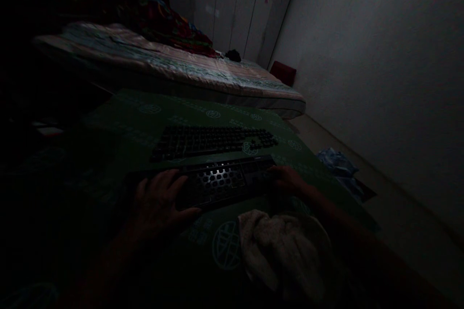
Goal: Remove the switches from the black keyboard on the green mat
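A dark keyboard base (219,177), its keycaps off and its plate full of holes, lies on a green printed sheet (203,224). My left hand (159,198) grips its left end, fingers over the top and thumb along the front edge. At the right end, my right hand (288,178) holds the base, fingers in deep shadow. Just behind it, many loose black keycaps (213,139) are laid out in rows like a keyboard, with a gap toward the right. A crumpled light cloth (286,251) lies in front, near my right forearm.
Beyond the sheet stands a bed (174,65) with a striped cover and a red patterned blanket (174,29). A pale wall (380,58) rises on the right. A bluish plastic bag (337,161) lies on the floor by it. The room is very dark.
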`<state>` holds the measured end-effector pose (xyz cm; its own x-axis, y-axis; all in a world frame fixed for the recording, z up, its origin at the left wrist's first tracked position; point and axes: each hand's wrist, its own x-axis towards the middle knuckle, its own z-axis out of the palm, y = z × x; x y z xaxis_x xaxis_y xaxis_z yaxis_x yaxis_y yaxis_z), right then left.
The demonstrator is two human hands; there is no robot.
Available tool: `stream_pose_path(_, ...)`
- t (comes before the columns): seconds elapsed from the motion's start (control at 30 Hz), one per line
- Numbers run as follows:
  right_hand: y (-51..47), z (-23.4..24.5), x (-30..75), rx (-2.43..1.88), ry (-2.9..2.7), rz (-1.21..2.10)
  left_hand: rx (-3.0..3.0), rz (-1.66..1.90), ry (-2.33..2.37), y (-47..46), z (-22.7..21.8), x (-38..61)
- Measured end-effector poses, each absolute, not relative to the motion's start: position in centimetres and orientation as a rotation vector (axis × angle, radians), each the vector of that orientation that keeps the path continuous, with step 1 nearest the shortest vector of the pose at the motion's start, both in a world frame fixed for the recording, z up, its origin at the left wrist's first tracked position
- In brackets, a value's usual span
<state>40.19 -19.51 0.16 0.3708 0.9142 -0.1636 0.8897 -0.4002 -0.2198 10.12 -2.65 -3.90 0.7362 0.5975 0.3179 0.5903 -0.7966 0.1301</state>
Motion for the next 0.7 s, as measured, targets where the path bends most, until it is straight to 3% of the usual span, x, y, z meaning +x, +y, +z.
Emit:
stream_pose_path(0.4,-20.5,1.0,39.0,-2.692,-1.926,0.171,2.934,0.524,1.017,-2.4,-4.2,10.1)
stream_pose_path(0.7,-21.6,1.0,40.2,-2.793,-1.863,0.192,2.954,0.46,1.06,-2.5,-4.0,10.0)
